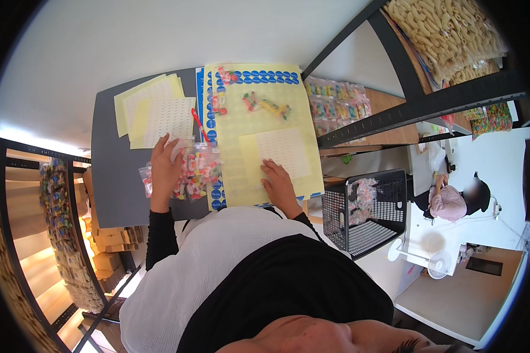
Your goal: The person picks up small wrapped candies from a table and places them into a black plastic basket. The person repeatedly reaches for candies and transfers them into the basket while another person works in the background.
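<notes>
My left hand (165,165) reaches over several clear bags of red and pink candies (198,170) on the grey table, its fingers apart; whether it touches them is hidden. My right hand (277,180) rests with spread fingers on the lower left part of a sheet of small white labels (287,150). That sheet lies on a large yellow backing sheet (234,154) with round blue stickers (265,77) along its top and left edges. Small candy packets (271,108) lie higher on the yellow sheet. A red pen (199,125) lies left of it, beside more label sheets (159,114).
A black plastic basket (377,212) holding bagged candies stands right of the table. Metal-framed shelves (380,112) with bagged goods rise at the right, and another rack (73,220) stands at the left. A person in a pink top (448,203) works at a far table.
</notes>
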A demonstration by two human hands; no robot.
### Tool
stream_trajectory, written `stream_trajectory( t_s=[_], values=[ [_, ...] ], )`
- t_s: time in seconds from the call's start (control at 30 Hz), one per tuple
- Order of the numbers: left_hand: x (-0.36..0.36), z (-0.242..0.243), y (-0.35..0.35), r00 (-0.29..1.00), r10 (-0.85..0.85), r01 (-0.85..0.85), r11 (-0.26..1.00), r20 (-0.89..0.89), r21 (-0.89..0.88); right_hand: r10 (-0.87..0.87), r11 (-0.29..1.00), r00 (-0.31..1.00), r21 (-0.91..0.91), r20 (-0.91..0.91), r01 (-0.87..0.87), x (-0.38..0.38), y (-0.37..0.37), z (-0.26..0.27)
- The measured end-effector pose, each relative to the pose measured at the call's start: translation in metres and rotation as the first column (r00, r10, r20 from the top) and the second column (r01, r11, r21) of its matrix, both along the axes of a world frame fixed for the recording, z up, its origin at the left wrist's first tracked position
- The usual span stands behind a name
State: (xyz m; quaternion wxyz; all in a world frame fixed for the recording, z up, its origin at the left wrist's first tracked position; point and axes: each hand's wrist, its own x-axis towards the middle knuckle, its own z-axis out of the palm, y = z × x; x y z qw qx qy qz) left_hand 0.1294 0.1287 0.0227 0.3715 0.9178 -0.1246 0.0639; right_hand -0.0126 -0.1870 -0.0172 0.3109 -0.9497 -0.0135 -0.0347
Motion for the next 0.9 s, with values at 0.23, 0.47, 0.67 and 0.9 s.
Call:
stream_trajectory(
  t_s=[0.23,0.47,0.67,0.9],
  values=[
    [-0.022,0.005,-0.070,0.982,-0.182,0.185,0.981,0.047,-0.053,0.016,1.000,0.999,-0.014,0.029,-0.016,0.001,-0.025,-0.002],
    [-0.068,-0.026,-0.123,0.863,-0.501,0.500,0.865,-0.065,-0.037,-0.259,0.956,0.959,-0.109,0.111,0.271,-0.002,-0.065,-0.018],
    [-0.074,-0.050,-0.126,0.823,-0.526,0.555,0.825,-0.214,0.106,-0.325,0.923,0.942,-0.186,0.084,0.335,-0.014,-0.065,-0.028],
    [-0.071,-0.055,-0.119,0.806,-0.542,0.565,0.824,-0.240,0.038,-0.484,0.870,0.874,-0.138,-0.052,0.474,-0.002,-0.072,-0.002]
  ],
)
